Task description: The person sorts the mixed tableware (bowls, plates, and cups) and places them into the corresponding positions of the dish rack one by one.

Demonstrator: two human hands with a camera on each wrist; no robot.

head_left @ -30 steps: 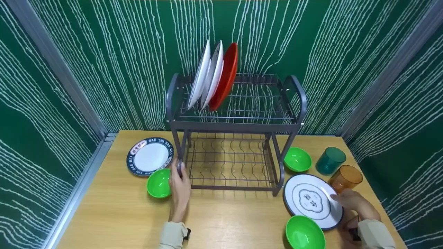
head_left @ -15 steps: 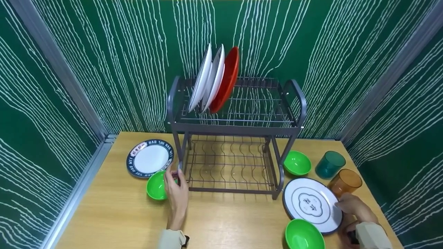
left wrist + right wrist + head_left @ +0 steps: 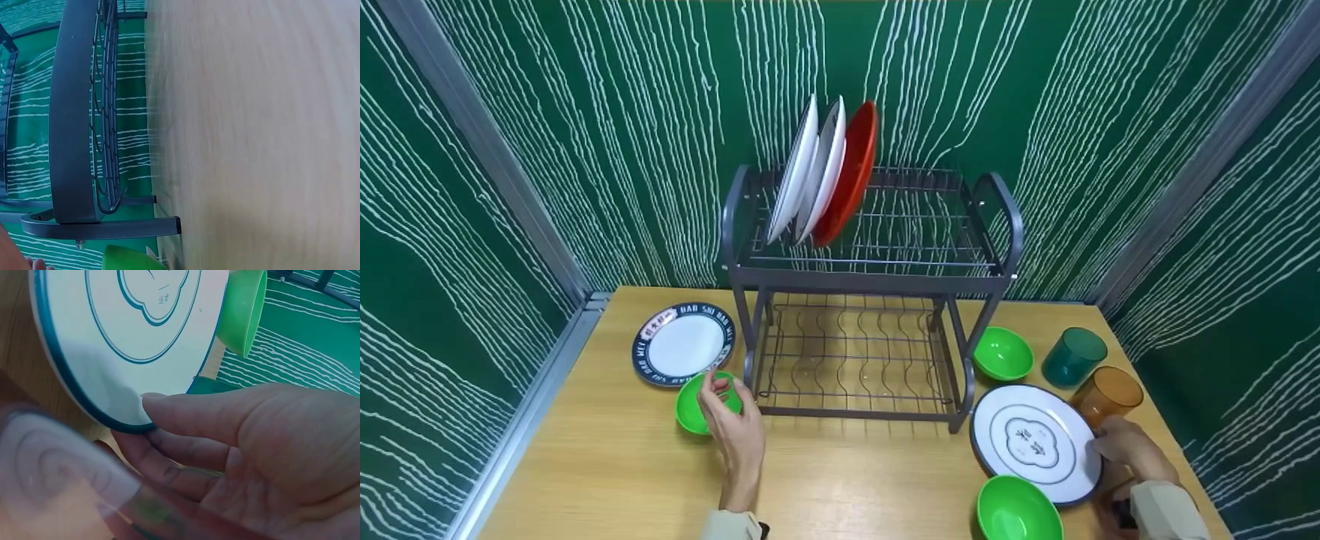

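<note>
In the head view my right hand (image 3: 1136, 450) pinches the right edge of a white plate (image 3: 1035, 446) with a dark rim and a flower-shaped emblem. The right wrist view shows the thumb (image 3: 169, 408) on the plate's face and fingers behind its rim. My left hand (image 3: 739, 439) holds nothing, its fingers loosely bent over a small green bowl (image 3: 694, 412), beside the left foot of a dark two-tier dish rack (image 3: 870, 281). Only a bit of that hand (image 3: 8, 253) enters the left wrist view. Whether it touches the bowl cannot be made out.
White plates (image 3: 795, 180) and a red plate (image 3: 851, 180) stand in the upper tier. A dark-rimmed plate (image 3: 686, 345) lies at left. At right are two green bowls (image 3: 1005, 352) (image 3: 1020, 510), a teal cup (image 3: 1076, 356) and an amber cup (image 3: 1110, 390).
My left hand has let go of the rack's left post and moved slightly left, over the green bowl. My right hand stays at the plate's edge.
</note>
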